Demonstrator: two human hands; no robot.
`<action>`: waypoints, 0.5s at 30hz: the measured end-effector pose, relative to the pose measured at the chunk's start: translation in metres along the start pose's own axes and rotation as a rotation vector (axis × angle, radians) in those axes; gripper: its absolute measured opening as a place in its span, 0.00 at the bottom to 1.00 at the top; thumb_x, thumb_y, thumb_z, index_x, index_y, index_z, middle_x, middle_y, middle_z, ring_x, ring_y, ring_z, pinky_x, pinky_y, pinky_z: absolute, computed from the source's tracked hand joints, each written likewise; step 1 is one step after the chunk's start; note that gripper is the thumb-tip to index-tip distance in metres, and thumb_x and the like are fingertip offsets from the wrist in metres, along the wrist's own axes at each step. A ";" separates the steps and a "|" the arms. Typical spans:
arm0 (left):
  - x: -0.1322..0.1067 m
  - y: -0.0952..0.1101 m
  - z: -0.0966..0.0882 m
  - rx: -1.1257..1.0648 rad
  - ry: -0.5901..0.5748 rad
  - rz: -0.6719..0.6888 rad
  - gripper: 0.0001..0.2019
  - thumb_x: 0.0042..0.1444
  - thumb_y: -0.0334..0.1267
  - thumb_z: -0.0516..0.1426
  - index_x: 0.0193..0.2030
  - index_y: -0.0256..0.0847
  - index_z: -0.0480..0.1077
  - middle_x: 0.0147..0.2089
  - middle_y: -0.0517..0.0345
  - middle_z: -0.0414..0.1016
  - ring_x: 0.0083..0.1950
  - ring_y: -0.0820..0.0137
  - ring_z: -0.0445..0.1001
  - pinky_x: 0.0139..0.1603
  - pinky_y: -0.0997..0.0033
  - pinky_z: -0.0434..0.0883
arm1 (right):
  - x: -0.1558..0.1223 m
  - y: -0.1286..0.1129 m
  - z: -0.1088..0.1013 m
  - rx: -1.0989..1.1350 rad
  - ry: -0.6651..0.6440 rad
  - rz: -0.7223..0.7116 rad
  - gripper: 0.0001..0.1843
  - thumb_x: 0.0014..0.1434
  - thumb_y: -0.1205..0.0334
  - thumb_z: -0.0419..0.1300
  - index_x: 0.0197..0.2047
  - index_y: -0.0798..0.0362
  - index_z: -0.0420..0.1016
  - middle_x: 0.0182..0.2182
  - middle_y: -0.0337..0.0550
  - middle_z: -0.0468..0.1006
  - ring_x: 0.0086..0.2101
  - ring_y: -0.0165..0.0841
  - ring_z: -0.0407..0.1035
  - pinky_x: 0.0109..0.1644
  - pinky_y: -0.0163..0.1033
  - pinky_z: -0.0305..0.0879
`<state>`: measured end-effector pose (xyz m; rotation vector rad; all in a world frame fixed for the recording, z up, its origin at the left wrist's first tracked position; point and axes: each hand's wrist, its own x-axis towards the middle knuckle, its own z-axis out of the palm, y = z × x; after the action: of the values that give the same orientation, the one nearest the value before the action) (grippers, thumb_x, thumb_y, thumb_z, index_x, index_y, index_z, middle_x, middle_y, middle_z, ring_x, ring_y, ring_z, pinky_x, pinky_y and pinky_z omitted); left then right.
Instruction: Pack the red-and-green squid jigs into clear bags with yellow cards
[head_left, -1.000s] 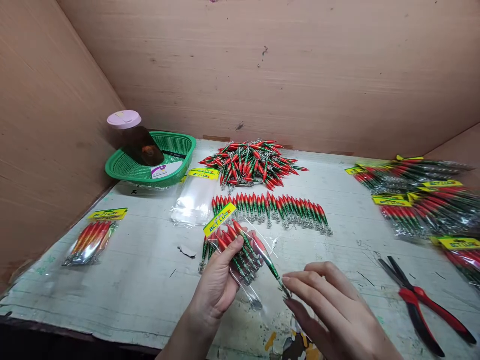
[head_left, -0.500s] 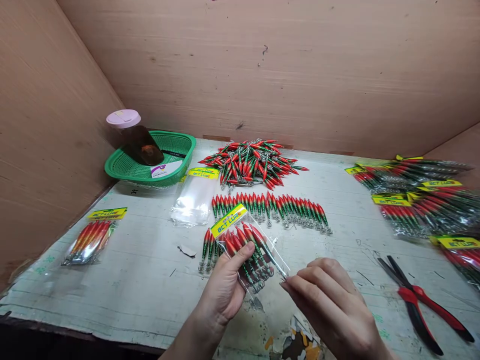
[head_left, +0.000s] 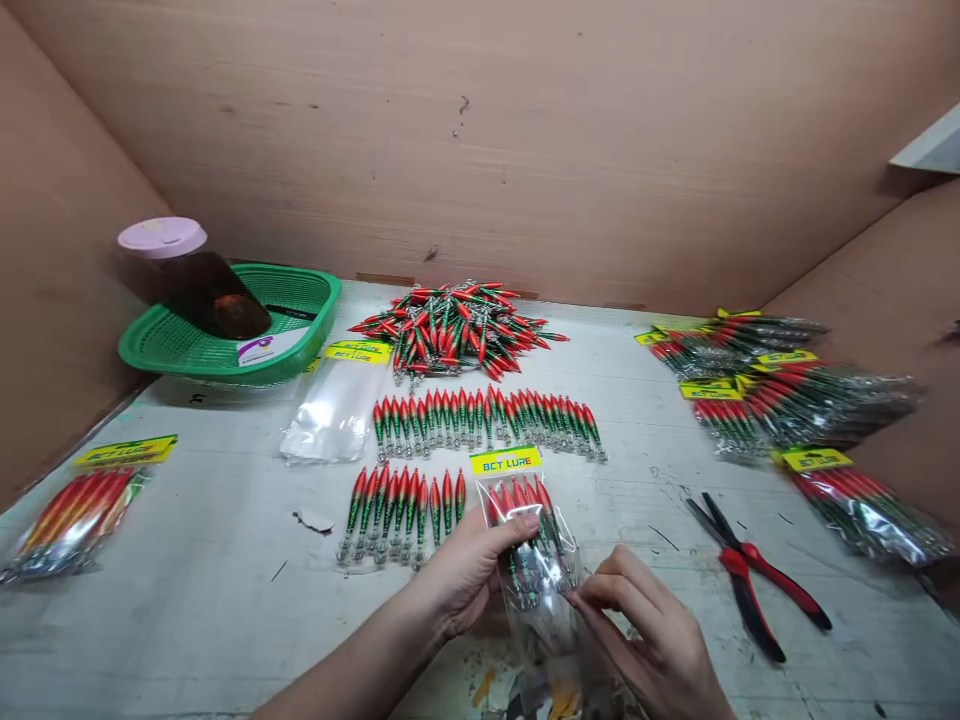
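My left hand (head_left: 480, 565) is closed round a clear plastic bag (head_left: 551, 620) with a yellow "BCT LURE" header, its thumb pressed on the front. Inside the bag lie several red and green fishing lures (head_left: 546, 510), red tips toward the header. My right hand (head_left: 645, 630) pinches the bag's right edge near the lures' hook ends. Behind the bag, loose lures (head_left: 405, 510) lie in a short row, with a longer row of lures (head_left: 487, 415) farther back.
A heap of lures (head_left: 461, 330) lies at the back. Flat header bags (head_left: 330, 410) sit beside a green basket (head_left: 300, 350) holding a lidded cup (head_left: 210, 295). Filled bags (head_left: 817, 400) and red-handled pliers (head_left: 750, 570) are at right; another filled bag (head_left: 82, 510) is at left.
The bag has swung from a slant to nearly upright and come lower. My right hand has gone from a lure's hook end to the bag's edge. The view has turned right.
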<state>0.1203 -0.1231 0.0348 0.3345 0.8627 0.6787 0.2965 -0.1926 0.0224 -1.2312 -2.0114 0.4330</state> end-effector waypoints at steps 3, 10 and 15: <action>0.006 -0.012 0.005 0.010 -0.014 -0.035 0.23 0.46 0.33 0.67 0.50 0.36 0.70 0.43 0.47 0.79 0.36 0.67 0.77 0.37 0.69 0.73 | -0.012 0.007 0.008 -0.015 0.094 0.073 0.08 0.61 0.74 0.53 0.33 0.52 0.67 0.24 0.38 0.66 0.26 0.29 0.64 0.27 0.33 0.62; 0.002 -0.047 -0.029 0.160 0.011 -0.086 0.48 0.34 0.33 0.72 0.63 0.38 0.54 0.35 0.51 0.80 0.33 0.64 0.79 0.38 0.68 0.71 | -0.018 0.012 0.017 -0.193 0.037 0.087 0.10 0.63 0.70 0.52 0.30 0.52 0.66 0.24 0.39 0.67 0.26 0.31 0.63 0.28 0.35 0.59; -0.005 -0.049 -0.038 0.210 0.027 -0.102 0.44 0.39 0.42 0.70 0.61 0.38 0.55 0.29 0.58 0.76 0.29 0.68 0.76 0.33 0.73 0.68 | -0.020 -0.005 0.025 0.061 -0.169 0.203 0.06 0.64 0.68 0.53 0.37 0.52 0.70 0.31 0.42 0.72 0.32 0.31 0.68 0.33 0.34 0.64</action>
<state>0.1078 -0.1626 -0.0111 0.4674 0.9729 0.5003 0.2806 -0.2102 0.0000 -1.4072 -2.0030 0.7132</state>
